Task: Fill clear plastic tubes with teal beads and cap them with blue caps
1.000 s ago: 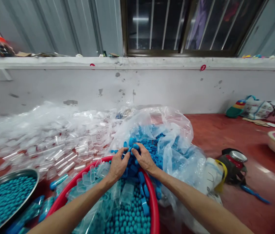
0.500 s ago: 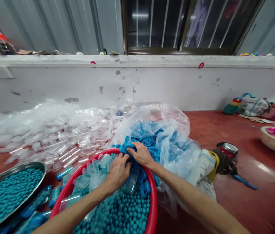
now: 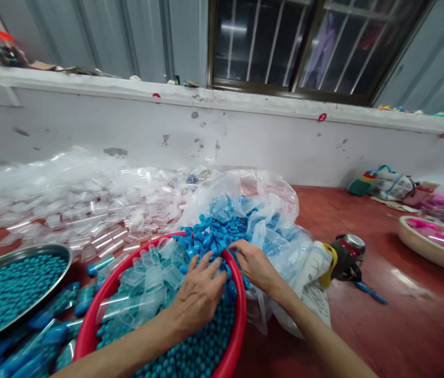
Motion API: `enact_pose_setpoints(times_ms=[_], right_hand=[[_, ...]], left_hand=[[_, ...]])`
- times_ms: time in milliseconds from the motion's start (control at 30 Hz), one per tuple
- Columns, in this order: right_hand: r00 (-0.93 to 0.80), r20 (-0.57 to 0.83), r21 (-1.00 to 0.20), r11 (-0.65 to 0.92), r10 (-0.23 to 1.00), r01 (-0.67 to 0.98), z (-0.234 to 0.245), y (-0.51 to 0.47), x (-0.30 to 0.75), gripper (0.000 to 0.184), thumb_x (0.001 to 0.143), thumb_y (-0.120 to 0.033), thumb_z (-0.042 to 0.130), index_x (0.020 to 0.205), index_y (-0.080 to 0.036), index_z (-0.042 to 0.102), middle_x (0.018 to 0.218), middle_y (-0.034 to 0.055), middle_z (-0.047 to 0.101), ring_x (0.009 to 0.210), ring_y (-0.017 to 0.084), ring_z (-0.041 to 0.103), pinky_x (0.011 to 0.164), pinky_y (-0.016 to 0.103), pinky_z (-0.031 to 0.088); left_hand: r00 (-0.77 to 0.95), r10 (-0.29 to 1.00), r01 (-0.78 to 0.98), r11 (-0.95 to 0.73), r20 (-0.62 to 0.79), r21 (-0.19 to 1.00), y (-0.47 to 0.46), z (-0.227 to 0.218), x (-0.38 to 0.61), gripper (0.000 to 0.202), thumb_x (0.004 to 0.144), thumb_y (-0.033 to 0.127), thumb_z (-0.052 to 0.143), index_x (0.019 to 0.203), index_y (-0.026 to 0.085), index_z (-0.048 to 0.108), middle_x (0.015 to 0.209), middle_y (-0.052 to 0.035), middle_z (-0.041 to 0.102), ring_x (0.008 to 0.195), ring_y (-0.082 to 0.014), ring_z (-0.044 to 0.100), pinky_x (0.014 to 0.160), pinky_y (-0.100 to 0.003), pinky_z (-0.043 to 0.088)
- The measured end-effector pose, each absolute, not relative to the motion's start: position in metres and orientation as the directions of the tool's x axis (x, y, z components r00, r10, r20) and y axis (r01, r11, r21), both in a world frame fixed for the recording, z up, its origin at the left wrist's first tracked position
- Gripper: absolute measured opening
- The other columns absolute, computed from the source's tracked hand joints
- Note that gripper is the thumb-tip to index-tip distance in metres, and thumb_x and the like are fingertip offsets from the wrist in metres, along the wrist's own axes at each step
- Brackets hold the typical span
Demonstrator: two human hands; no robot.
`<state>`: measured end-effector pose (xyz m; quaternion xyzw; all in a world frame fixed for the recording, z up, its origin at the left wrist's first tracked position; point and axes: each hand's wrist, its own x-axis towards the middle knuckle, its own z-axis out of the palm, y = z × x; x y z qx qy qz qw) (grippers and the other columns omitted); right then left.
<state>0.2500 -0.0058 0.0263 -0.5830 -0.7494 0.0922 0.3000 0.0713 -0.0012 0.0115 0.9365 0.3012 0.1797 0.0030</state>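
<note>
Moderate, diffuse light; glare on floor (image 3: 399, 315) and clear tubes (image 3: 107, 242); reflected streak in dim window (image 3: 259, 52); margins blurred and stretched, right corners dark.

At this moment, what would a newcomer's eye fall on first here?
Probably the red basin in front, holding turquoise beads and clear containers. Behind it, blue pieces lie heaped at a crumpled clear bag. Farther left, a broad pile of clear plastic spreads along the white wall.
</note>
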Motion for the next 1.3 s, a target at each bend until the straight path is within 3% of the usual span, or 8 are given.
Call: enact_pose_setpoints(times_ms=[100, 200, 333, 533, 733, 867, 967, 1300], right_hand=[[-0.145, 0.24, -0.227, 0.201, 0.96, 0.953, 0.006, -0.045, 0.264, 0.028, 0.079, -0.008, 0.036, 0.089, -0.023, 0.057, 0.083, 0.0031, 0.06, 0.074, 0.017, 0.055, 0.067, 0.027, 0.039], [-0.197, 0.237, 0.049, 0.191, 0.951, 0.98, -0.019, -0.063, 0.268, 0.025, 0.076, -0.009, 0.042, 0.088, -0.025, 0.057, 0.087, 0.0056, 0.059, 0.078, 0.023, 0.052, 0.069, 0.034, 0.036], [-0.209, 0.278, 0.16, 0.169, 0.938, 0.972, -0.042, -0.051, 0.266, 0.026, 0.079, -0.011, 0.044, 0.096, -0.025, 0.056, 0.093, 0.0071, 0.059, 0.083, 0.024, 0.051, 0.072, 0.035, 0.033], [-0.105, 0.266, 0.039, 0.098, 0.958, 0.994, -0.04, -0.019, 0.268, 0.022, 0.083, -0.014, 0.042, 0.086, -0.024, 0.061, 0.082, 0.0036, 0.062, 0.074, 0.019, 0.055, 0.065, 0.03, 0.033], [0.016, 0.454, -0.092, 0.029, 0.891, 0.995, -0.018, -0.013, 0.272, 0.031, 0.084, -0.009, 0.032, 0.099, -0.017, 0.058, 0.092, 0.0082, 0.063, 0.088, 0.022, 0.055, 0.082, 0.038, 0.033], [0.048, 0.684, -0.286, 0.207, 0.728, 0.936, -0.006, -0.016, 0.255, 0.026, 0.085, -0.015, 0.034, 0.094, -0.016, 0.058, 0.093, 0.01, 0.06, 0.09, 0.022, 0.053, 0.084, 0.039, 0.038], [0.036, 0.705, -0.398, 0.353, 0.708, 0.847, -0.006, -0.014, 0.229, 0.021, 0.085, -0.019, 0.037, 0.094, -0.018, 0.056, 0.094, 0.0091, 0.058, 0.09, 0.02, 0.054, 0.081, 0.036, 0.044], [-0.168, 0.464, -0.258, 0.313, 0.87, 0.914, -0.007, -0.049, 0.193, 0.027, 0.083, -0.026, 0.049, 0.108, -0.017, 0.054, 0.101, 0.0101, 0.059, 0.097, 0.024, 0.054, 0.081, 0.038, 0.045]], left_hand=[[0.831, 0.486, 0.464, -0.874, 0.27, 0.143, -0.011, 0.0, 0.078, 0.033, 0.078, 0.017, 0.045, 0.109, 0.026, 0.049, 0.127, -0.0055, 0.044, 0.123, -0.0298, 0.029, 0.098, -0.054, 0.021], [0.819, 0.527, 0.503, -0.85, 0.228, 0.157, -0.011, -0.011, 0.081, 0.029, 0.077, 0.016, 0.046, 0.104, 0.023, 0.052, 0.116, -0.0074, 0.051, 0.12, -0.0301, 0.033, 0.098, -0.057, 0.021], [0.807, 0.543, 0.53, -0.839, 0.231, 0.121, -0.01, -0.018, 0.078, 0.02, 0.079, 0.016, 0.042, 0.094, 0.021, 0.055, 0.107, -0.0082, 0.056, 0.116, -0.0312, 0.037, 0.096, -0.058, 0.024], [0.826, 0.506, 0.499, -0.861, 0.246, 0.095, -0.02, -0.015, 0.062, 0.022, 0.079, 0.017, 0.044, 0.099, 0.021, 0.054, 0.111, -0.0081, 0.054, 0.116, -0.0294, 0.038, 0.097, -0.054, 0.025], [0.673, 0.63, 0.608, -0.769, 0.388, 0.194, -0.028, -0.002, 0.02, 0.028, 0.084, 0.018, 0.037, 0.107, 0.026, 0.051, 0.114, -0.005, 0.054, 0.108, -0.0237, 0.045, 0.092, -0.043, 0.035], [0.548, 0.728, 0.73, -0.657, 0.413, 0.188, -0.033, -0.008, -0.016, 0.028, 0.082, 0.017, 0.04, 0.107, 0.023, 0.053, 0.106, -0.0067, 0.058, 0.1, -0.0242, 0.049, 0.085, -0.041, 0.038], [0.53, 0.781, 0.782, -0.601, 0.33, 0.165, -0.035, -0.016, -0.029, 0.032, 0.078, 0.016, 0.046, 0.109, 0.021, 0.053, 0.112, -0.0085, 0.056, 0.107, -0.0282, 0.045, 0.088, -0.046, 0.035], [0.469, 0.868, 0.851, -0.494, 0.165, 0.181, -0.027, -0.015, -0.006, 0.04, 0.076, 0.023, 0.051, 0.116, 0.021, 0.048, 0.114, -0.0085, 0.054, 0.108, -0.0281, 0.044, 0.091, -0.045, 0.032]])
